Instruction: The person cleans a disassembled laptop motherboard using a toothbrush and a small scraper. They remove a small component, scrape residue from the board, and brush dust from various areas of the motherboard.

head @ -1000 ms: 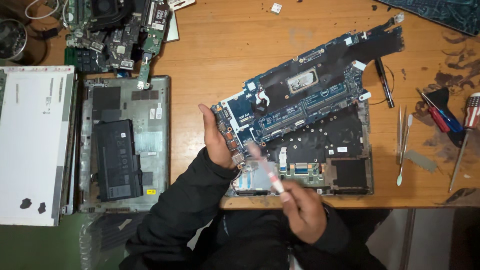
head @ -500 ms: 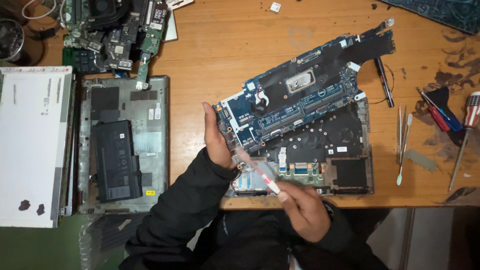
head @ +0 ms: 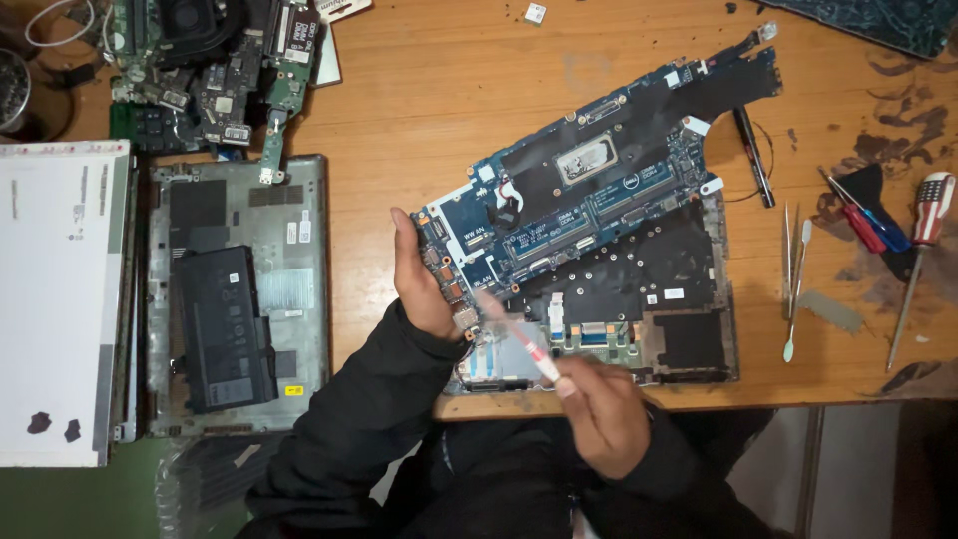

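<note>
Motherboard: long, blue and black, with a silver chip near its middle, tilted up-right across the wooden desk and lying partly over the open laptop base with its dark keyboard underside. Held at its lower-left end by the left hand, fingers wrapped around that edge, thumb side toward the sleeve. Just below that end, a slim white tool with a red band, blurred, pinched in the closed right hand, its tip close to the board's lower-left corner; cannot tell whether touching.

Left of the left hand, a grey laptop bottom cover with a black battery, apart from the board. Farther left, a white display panel. Loose circuit boards at upper left. Right of the base, thin metal picks and screwdrivers, near but not touching. Bare wood above the board; desk front edge just under the laptop base.
</note>
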